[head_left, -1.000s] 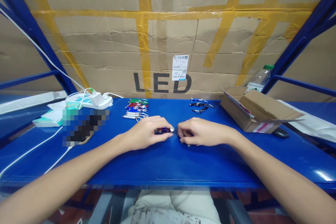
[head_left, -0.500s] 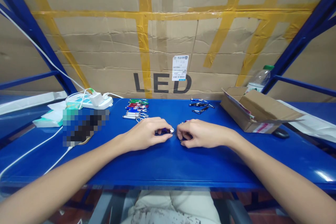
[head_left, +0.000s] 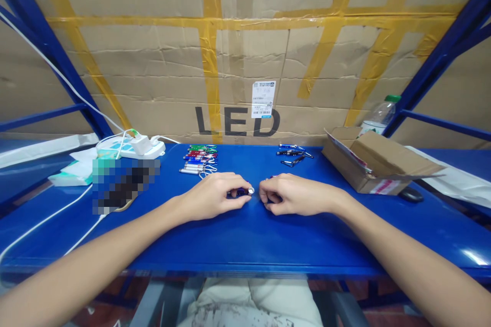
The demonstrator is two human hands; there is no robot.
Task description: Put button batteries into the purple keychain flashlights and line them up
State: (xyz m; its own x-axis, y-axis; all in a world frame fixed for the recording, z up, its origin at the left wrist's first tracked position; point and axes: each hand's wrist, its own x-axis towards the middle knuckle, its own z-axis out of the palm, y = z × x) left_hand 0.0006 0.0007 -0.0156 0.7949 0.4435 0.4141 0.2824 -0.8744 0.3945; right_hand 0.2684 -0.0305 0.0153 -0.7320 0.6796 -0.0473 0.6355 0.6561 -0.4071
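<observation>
I am pinching a small dark-blue metal keychain flashlight (head_left: pixel 241 192) in my left hand (head_left: pixel 213 196), its silver tip pointing right, low over the glossy blue table (head_left: pixel 245 240). My right hand (head_left: pixel 291 195) is curling just right of that tip; I cannot tell whether it is gripping anything. A row of coloured keychain flashlights (head_left: pixel 197 158) is lying farther back, to the left.

Item one: mini flashlight (head_left: pixel 240 192), dark blue barrel, silver head. Lies level just above the blue tabletop, head toward 3 o'clock, barrel pinched in the left hand (head_left: pixel 215 195).

Item two: small dark part (head_left: pixel 269 199), at 3 o'clock from the head, enclosed by the right hand (head_left: pixel 291 194); form indeterminate.
</observation>
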